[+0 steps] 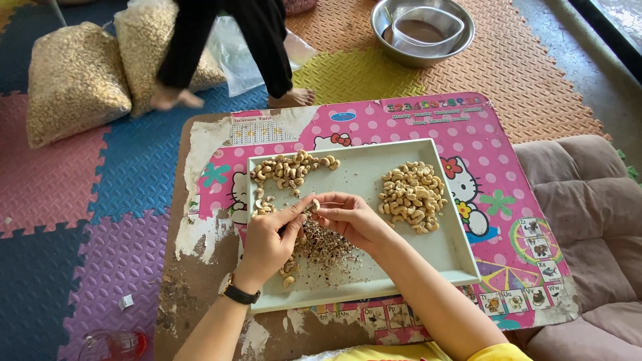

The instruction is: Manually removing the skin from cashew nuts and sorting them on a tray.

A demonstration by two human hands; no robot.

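A pale rectangular tray lies on a low pink table. My left hand, with a dark wrist strap, and my right hand meet over the tray's middle, both pinching one cashew nut. Under them lies a heap of dark husk bits. A pile of unpeeled cashews sits at the tray's far left. A pile of clean cashews sits at the right. A few nuts lie near my left wrist.
Another person's legs and bare feet stand beyond the table. Two bulging sacks of nuts rest on the coloured foam mats at far left. A steel bowl holding a clear tub sits at the back. A beige cushion lies to the right.
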